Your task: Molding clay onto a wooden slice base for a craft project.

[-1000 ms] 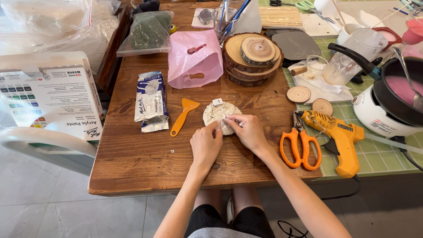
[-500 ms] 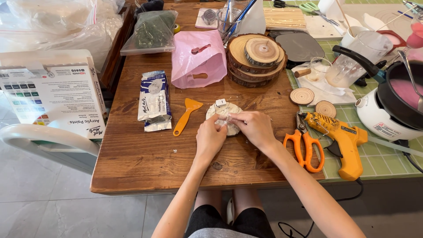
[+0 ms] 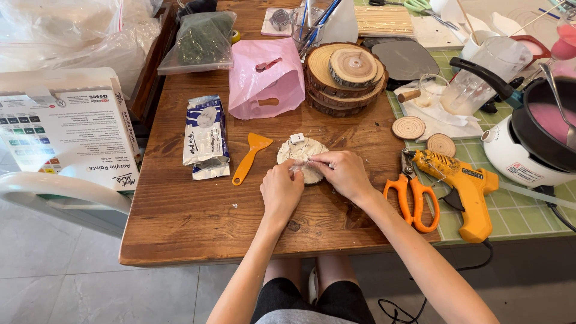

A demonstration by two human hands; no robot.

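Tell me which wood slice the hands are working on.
The white-coated slice under both hands, beside the orange scraper. The two small bare slices lie untouched by the glue gun.

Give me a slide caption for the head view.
Both hands press on a pale round disc beside an orange scraper.

Both hands [image 3: 315, 180] together (fingertips pinched)

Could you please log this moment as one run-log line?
left hand: pinching near edge of white clay disc | right hand: pinching same edge | orange scraper: left of disc, untouched | orange scissors: right, idle
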